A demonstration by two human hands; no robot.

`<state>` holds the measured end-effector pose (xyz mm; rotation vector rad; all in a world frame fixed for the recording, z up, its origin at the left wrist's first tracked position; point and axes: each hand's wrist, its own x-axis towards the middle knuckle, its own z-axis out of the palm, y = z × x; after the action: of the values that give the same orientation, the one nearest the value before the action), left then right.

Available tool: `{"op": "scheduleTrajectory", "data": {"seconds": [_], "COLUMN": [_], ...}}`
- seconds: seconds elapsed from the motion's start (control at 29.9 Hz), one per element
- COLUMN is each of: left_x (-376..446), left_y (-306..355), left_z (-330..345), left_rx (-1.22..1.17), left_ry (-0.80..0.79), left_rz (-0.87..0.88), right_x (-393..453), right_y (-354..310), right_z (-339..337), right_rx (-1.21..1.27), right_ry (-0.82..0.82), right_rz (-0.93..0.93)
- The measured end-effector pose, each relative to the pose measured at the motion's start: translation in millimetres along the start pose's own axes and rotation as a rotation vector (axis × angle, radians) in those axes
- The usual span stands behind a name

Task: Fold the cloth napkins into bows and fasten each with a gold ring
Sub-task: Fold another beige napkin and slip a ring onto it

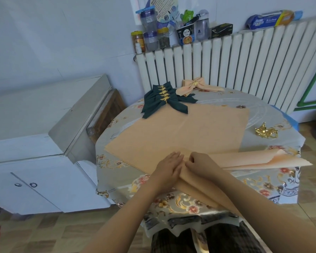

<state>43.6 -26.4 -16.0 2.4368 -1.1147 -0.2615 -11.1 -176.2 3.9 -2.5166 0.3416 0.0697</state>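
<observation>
A large peach cloth napkin lies spread on the round table, its near edge folded over into a long band that runs to the right. My left hand presses flat on the fold with straight fingers. My right hand pinches the folded edge right beside it. At the far side lie several dark green bows with gold rings and one peach bow with a gold ring. Loose gold rings sit in a pile at the right.
The table wears a grey floral tablecloth. A white radiator stands behind it, with jars, a cup and boxes on top. A white cabinet is close on the left. Wooden floor surrounds the table.
</observation>
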Motion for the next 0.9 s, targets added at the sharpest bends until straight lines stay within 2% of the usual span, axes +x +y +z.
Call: {"op": "scheduleTrajectory", "data": {"seconds": [0.1, 0.23, 0.4, 0.5, 0.63, 0.73, 0.9], "left_x": [0.4, 1.7, 9.3, 10.8, 10.7, 13.1, 16.5], "left_y": [-2.3, -1.4, 2.6, 4.1, 4.3, 5.4, 12.8], "left_z": [10.9, 18.0, 12.2, 7.9, 4.6, 3.7, -0.4], "left_rx": [0.057, 0.245, 0.318, 0.370, 0.397, 0.454, 0.626], "left_ry": [-0.014, -0.086, -0.173, -0.242, -0.275, -0.273, -0.182], "left_rz": [0.017, -0.029, -0.037, -0.026, -0.018, -0.026, 0.051], "right_x": [2.1, -1.8, 0.1, 11.2, 22.2, 26.6, 25.2], "right_y": [5.2, 4.9, 14.0, 27.9, 41.5, 36.5, 16.4], "right_z": [-2.8, 4.2, -8.3, -32.1, -48.3, -54.7, -48.4], "right_rx": [0.023, 0.003, -0.342, -0.366, -0.401, -0.317, -0.395], "right_ry": [0.012, -0.006, 0.055, -0.016, -0.169, -0.184, -0.128], "right_rz": [-0.009, -0.066, 0.038, 0.181, 0.255, 0.249, 0.190]}}
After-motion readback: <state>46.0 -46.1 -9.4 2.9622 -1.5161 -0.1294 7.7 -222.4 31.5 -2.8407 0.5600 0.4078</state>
